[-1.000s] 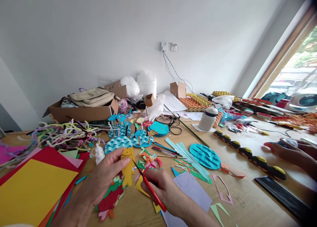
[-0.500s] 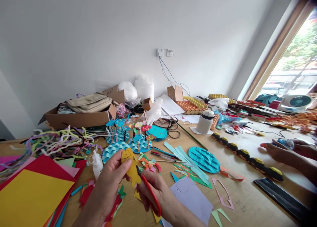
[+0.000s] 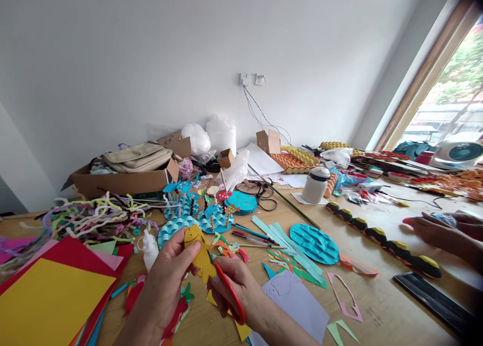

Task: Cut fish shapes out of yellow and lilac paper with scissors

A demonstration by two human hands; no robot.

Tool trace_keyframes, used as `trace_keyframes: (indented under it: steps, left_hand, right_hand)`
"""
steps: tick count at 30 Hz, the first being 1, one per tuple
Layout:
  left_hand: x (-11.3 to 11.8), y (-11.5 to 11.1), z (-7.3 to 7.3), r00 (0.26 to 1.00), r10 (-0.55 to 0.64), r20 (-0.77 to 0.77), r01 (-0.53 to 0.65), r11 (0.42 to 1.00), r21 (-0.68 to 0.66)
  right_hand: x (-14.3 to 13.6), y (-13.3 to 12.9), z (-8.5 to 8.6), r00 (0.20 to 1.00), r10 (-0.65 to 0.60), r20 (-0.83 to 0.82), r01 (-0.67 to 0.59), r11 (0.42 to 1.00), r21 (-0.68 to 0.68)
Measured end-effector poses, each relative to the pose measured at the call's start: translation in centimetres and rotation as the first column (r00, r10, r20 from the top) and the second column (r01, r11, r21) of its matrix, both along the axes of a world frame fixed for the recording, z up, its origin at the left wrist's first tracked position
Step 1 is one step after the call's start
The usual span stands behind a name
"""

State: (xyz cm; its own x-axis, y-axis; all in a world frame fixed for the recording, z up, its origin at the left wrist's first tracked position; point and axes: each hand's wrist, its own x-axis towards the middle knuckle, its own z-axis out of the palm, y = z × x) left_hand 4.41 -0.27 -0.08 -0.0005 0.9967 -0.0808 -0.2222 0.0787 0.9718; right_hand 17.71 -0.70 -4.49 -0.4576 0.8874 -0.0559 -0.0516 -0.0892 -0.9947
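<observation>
At 8 o'clock, coloured paper sheets [image 3: 56, 295] cover the near left of the desk [image 3: 383, 290]; at 7, the left hand [image 3: 169, 273] is closed, thumb and fingers pinching the yellow paper fish [image 3: 204, 263]; at 6, the right hand [image 3: 238, 281] is clamped on the red-handled scissors [image 3: 231, 293], blades at the fish's right side (their opening is unclear); bare wood shows at 4, between the pink paper outline [image 3: 344, 300] and glossy black slab [image 3: 430, 303].

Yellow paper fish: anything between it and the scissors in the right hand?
Nothing visible. The scissors in the right hand have their blades at the edge of the yellow paper fish. The left hand holds the fish from the other side, its thumb off the blades.
</observation>
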Motion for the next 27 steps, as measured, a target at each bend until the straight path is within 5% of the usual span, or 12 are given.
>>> trace_keyframes:
  steps: [8, 15, 27]
  left_hand:
    - [-0.7, -0.1, -0.6, 0.997, -0.048, 0.059, 0.047, 0.999, 0.012]
    - [0.0, -0.4, -0.2, 0.997, -0.009, 0.077, 0.009, 1.0, -0.002]
    - [0.5, -0.3, -0.5, 0.992, 0.051, 0.119, -0.049, 0.999, -0.021]
  right_hand:
    - [-0.1, -0.1, -0.2, 0.999, 0.036, -0.028, -0.035, 0.999, 0.009]
    - [0.0, -0.2, -1.6, 0.998, 0.023, -0.063, -0.019, 0.998, 0.06]
    - [-0.1, -0.3, -1.4, 0.999, -0.005, -0.041, 0.008, 0.996, 0.094]
